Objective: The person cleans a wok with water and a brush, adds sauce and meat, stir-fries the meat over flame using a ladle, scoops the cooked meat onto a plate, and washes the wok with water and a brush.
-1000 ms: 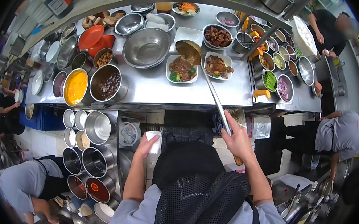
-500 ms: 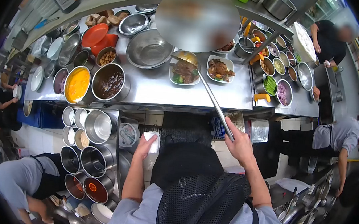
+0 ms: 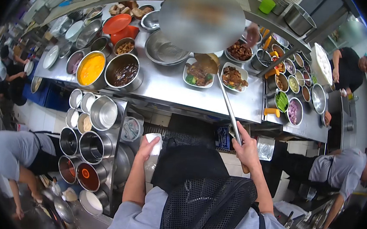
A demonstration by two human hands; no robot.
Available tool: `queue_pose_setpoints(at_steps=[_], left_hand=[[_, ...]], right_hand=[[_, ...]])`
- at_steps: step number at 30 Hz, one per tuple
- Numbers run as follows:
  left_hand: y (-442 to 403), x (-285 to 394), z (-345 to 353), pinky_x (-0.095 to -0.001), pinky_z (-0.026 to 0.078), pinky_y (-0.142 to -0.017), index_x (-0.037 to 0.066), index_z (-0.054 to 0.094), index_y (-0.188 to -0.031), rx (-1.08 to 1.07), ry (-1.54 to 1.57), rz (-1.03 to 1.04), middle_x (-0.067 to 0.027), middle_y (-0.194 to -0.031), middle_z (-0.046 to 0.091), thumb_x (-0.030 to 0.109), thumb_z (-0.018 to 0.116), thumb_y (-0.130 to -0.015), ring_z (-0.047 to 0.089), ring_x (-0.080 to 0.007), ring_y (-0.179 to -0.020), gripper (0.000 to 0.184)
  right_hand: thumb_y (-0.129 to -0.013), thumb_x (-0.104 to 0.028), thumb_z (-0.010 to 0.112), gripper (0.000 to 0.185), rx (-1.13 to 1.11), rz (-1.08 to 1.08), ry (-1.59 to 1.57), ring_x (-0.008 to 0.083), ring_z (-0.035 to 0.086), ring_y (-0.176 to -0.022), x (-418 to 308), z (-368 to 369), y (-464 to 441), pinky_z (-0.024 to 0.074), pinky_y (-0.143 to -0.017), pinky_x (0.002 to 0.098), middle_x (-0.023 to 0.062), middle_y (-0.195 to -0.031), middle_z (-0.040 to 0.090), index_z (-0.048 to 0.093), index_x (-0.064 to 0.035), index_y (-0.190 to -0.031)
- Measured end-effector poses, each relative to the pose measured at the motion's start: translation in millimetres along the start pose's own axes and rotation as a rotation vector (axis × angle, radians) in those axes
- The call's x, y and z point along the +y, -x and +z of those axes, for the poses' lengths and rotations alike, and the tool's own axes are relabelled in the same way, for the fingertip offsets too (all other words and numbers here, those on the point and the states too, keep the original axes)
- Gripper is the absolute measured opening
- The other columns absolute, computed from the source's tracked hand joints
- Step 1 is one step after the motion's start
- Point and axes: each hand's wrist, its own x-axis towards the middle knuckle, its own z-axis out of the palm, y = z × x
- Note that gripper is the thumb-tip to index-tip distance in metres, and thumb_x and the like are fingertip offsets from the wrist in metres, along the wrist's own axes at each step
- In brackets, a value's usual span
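Note:
My right hand [image 3: 247, 152] grips a long-handled metal ladle [image 3: 226, 100] by its handle. The ladle's bowl is over the upper right part of a white square dish [image 3: 198, 85] of meat and green vegetables. Beside it on the right, a second white dish [image 3: 237, 90] holds similar brown meat. In my left hand [image 3: 146, 149] is a folded white cloth [image 3: 155, 144], held low in front of my body, away from the counter.
Left on the steel counter [image 3: 164, 89] stand pots of yellow liquid [image 3: 91, 67] and dark sauce [image 3: 125, 70]. A large metal bowl [image 3: 165, 48] sits behind the dishes. Ingredient tubs [image 3: 295, 110] fill the right. Sauce pots [image 3: 89, 177] stand lower left. Co-workers [image 3: 336, 169] bend at both sides.
The ladle's bowl has shifted from the left dish's upper left to its upper right. My view has turned, so the counter appears farther right. Another person's hand now shows above the meat bowl behind.

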Motion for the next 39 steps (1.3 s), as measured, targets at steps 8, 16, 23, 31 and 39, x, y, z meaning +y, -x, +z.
queue_pose_setpoints(at_steps=[8, 16, 23, 31, 39], left_hand=[[68.9, -66.6, 22.9, -0.0328, 0.059, -0.074, 0.005, 0.057, -0.133, 0.224, 0.320, 0.144, -0.0053, -0.109, 0.070, 0.022, 0.071, -0.100, 0.070, -0.0175, -0.093, 0.040], [265.4, -177.6, 84.2, -0.0372, 0.057, -0.090, 0.006, 0.054, -0.140, 0.600, 0.722, 0.218, -0.0081, -0.123, 0.067, 0.008, 0.066, -0.093, 0.068, -0.0242, -0.107, 0.048], [437.3, -254.3, 136.0, -0.0442, 0.051, -0.107, 0.005, 0.047, -0.146, 1.014, 1.045, 0.617, -0.0114, -0.137, 0.061, -0.008, 0.060, -0.087, 0.062, -0.0281, -0.124, 0.061], [519.8, -360.7, 255.1, -0.0425, 0.051, -0.106, 0.007, 0.047, -0.147, 1.627, 1.195, 0.729, -0.0099, -0.138, 0.060, -0.006, 0.066, -0.087, 0.061, -0.0251, -0.126, 0.064], [515.8, -401.6, 301.3, -0.0384, 0.041, -0.114, 0.006, 0.031, -0.160, 2.154, 1.157, 0.300, -0.0129, -0.148, 0.053, 0.002, 0.075, -0.086, 0.053, -0.0252, -0.133, 0.086]], right_hand=[[-0.102, -0.007, 0.060, 0.068, -0.496, 0.321, -1.117, 0.0086, 0.045, -0.042, 40.2, -34.4, -27.0, 0.0403, -0.038, 0.0256, 0.0032, -0.072, 0.050, 0.029, -0.0137, -0.163], [-0.100, -0.012, 0.063, 0.071, -1.443, 0.497, -1.354, 0.0094, 0.042, -0.038, 47.6, -24.1, -41.2, 0.0337, -0.032, 0.0254, 0.0028, -0.065, 0.044, 0.026, -0.0110, -0.161], [-0.101, -0.012, 0.062, 0.066, -2.085, 0.432, -0.720, 0.0024, 0.037, -0.039, -94.4, 77.1, 14.2, 0.0305, -0.035, 0.0198, -0.0004, -0.067, 0.042, 0.033, -0.0097, -0.160], [-0.104, -0.011, 0.057, 0.058, -2.624, 0.532, -0.237, 0.0014, 0.036, -0.042, -181.6, 213.3, 186.4, 0.0323, -0.037, 0.0189, -0.0031, -0.071, 0.041, 0.038, -0.0206, -0.158], [-0.103, -0.009, 0.057, 0.054, -2.609, 0.058, 0.054, 0.0064, 0.038, -0.036, -245.8, 302.2, 405.5, 0.0329, -0.032, 0.0248, -0.0008, -0.065, 0.045, 0.043, -0.0145, -0.154]])
